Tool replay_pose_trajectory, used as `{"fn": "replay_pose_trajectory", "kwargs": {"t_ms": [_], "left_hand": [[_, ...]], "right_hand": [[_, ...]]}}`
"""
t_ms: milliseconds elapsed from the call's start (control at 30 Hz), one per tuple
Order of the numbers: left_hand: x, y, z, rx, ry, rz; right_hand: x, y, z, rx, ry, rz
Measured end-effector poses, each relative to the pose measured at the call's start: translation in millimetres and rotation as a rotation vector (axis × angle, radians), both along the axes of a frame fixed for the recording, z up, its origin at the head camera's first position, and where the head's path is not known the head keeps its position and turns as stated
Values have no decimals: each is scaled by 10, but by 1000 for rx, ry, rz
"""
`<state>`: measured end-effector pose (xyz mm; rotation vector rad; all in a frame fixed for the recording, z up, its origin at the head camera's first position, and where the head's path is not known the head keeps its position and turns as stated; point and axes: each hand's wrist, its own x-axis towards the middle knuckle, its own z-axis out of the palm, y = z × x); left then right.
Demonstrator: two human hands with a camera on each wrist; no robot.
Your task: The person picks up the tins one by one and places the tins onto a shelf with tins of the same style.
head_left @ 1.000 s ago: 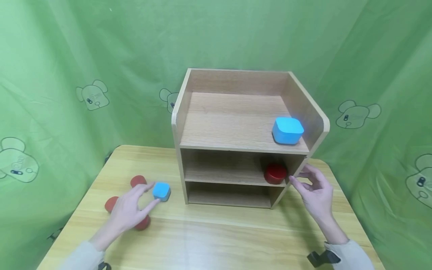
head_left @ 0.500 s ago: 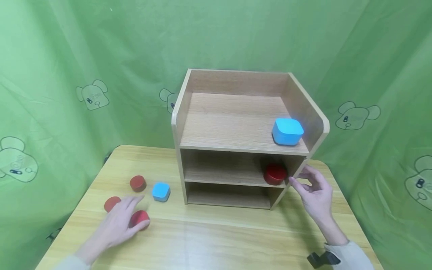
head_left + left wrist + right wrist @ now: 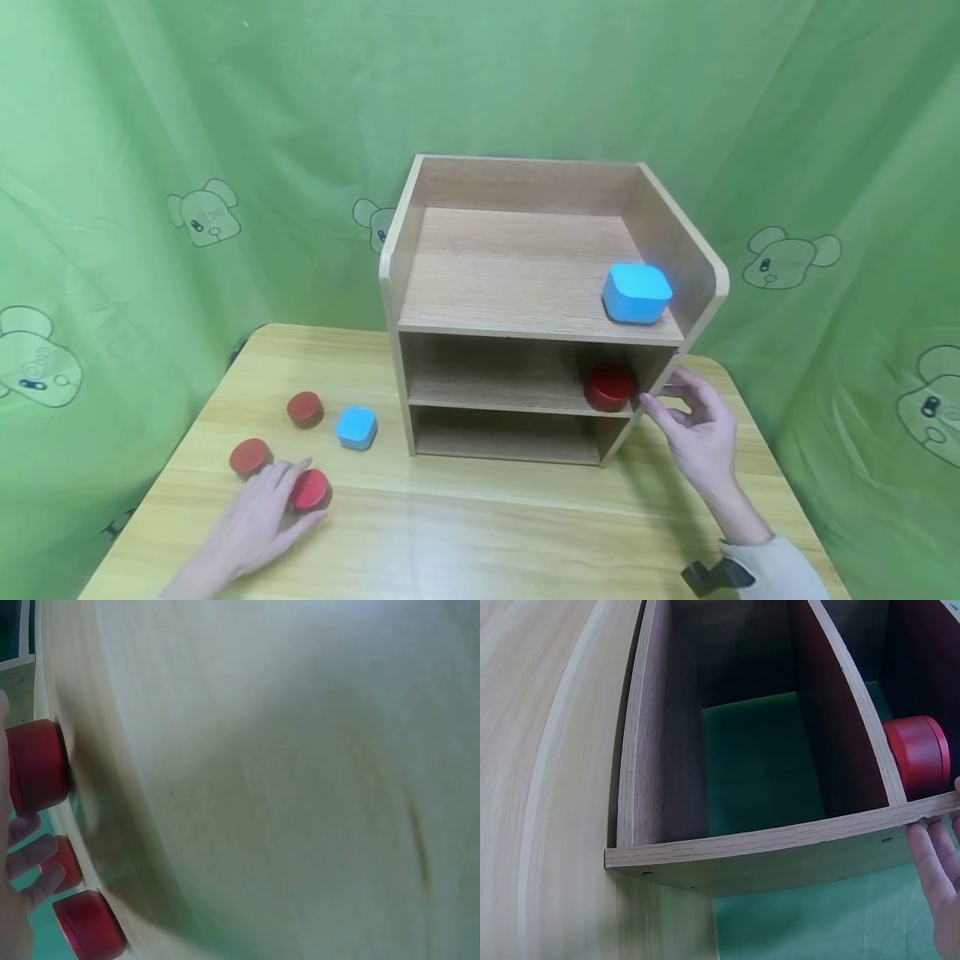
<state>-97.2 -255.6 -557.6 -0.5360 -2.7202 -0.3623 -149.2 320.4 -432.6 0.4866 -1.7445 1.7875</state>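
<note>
On the left of the table, my left hand [image 3: 251, 521] spreads its thumb and fingers around the nearest red round tin [image 3: 311, 490]. The left wrist view shows a red tin [image 3: 37, 766] close by that hand's fingers. My right hand [image 3: 701, 433] grips the front edge of the right side panel of a wooden shelf unit [image 3: 517, 329]. Its thumb is at the front edge, and the fingers [image 3: 934, 874] lie along the panel's outer face. Just inside that panel, a red tin [image 3: 610, 388] stands on the middle shelf.
A blue rounded-square box [image 3: 636, 293] sits on the top shelf at the right. Two more red tins, one farther back [image 3: 305, 409] and one at the left [image 3: 251, 457], stand on the table near a smaller blue box [image 3: 356, 427]. Green curtain [image 3: 525, 75] hangs behind.
My left hand has moved from the small blue box on the table back toward me and left, to the nearest red tin. The right hand keeps its hold on the side panel.
</note>
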Motion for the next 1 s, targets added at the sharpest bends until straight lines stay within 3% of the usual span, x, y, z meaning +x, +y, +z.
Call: {"fn": "replay_pose_trajectory", "kwargs": {"t_ms": [133,500,767,1000], "left_hand": [[8,15,-6,-5,0,10],[8,7,-31,-15,80,-17],[-11,75,-5,-22,45,-9],[-28,191,57,9,58,-19]], "right_hand": [[-2,8,1,1,2,-3],[1,-3,3,1,-3,-7],[1,3,2,18,-20,-27],[4,-3,1,8,-10,-16]]}}
